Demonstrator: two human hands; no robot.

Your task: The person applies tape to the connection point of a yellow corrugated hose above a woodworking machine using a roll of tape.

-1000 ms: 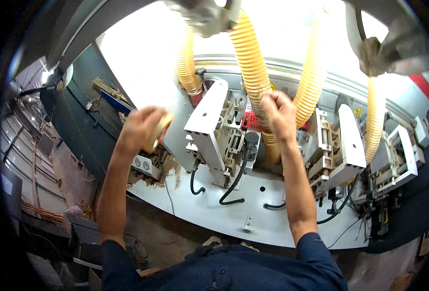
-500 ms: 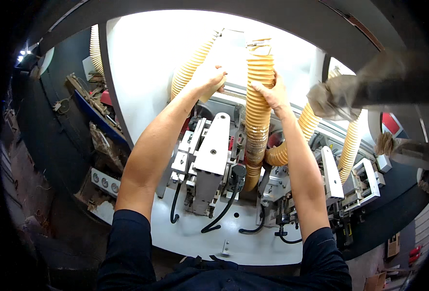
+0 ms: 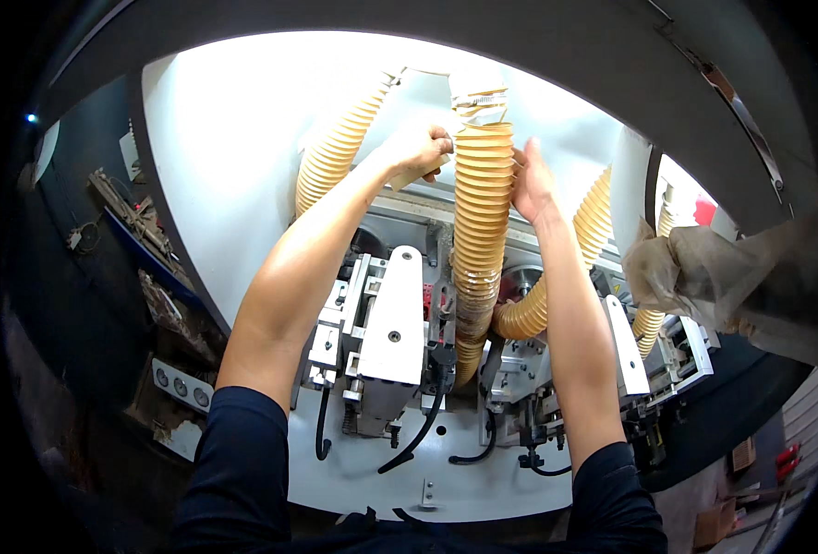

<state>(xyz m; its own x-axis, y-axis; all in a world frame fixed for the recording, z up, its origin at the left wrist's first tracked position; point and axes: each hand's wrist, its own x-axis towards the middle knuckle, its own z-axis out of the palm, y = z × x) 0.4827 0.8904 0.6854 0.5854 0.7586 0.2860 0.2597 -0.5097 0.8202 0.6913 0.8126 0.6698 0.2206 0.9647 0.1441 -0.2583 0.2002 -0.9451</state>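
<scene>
A thick yellow ribbed hose (image 3: 483, 198) stands upright in front of me, with shiny clear wrap around its lower part and a pale band near its top. My left hand (image 3: 424, 155) is closed beside the hose's left side, holding a tan piece that looks like a tape roll (image 3: 415, 175), mostly covered by my fingers. On the other side, my right hand (image 3: 533, 185) lies along the hose with its thumb raised and apart; the fingertips are partly hidden behind the hose.
Below my arms stand machine units with white covers (image 3: 393, 319) and black cables (image 3: 418, 439) on a pale base (image 3: 363, 485). Another yellow hose (image 3: 339, 152) rises at left. A translucent plastic sheet (image 3: 695, 277) hangs at right, under a dark hood edge (image 3: 557, 65).
My left hand has come closer to the hose. My right hand has loosened its grip, its thumb now off the hose and pointing up. The whole view has shifted slightly.
</scene>
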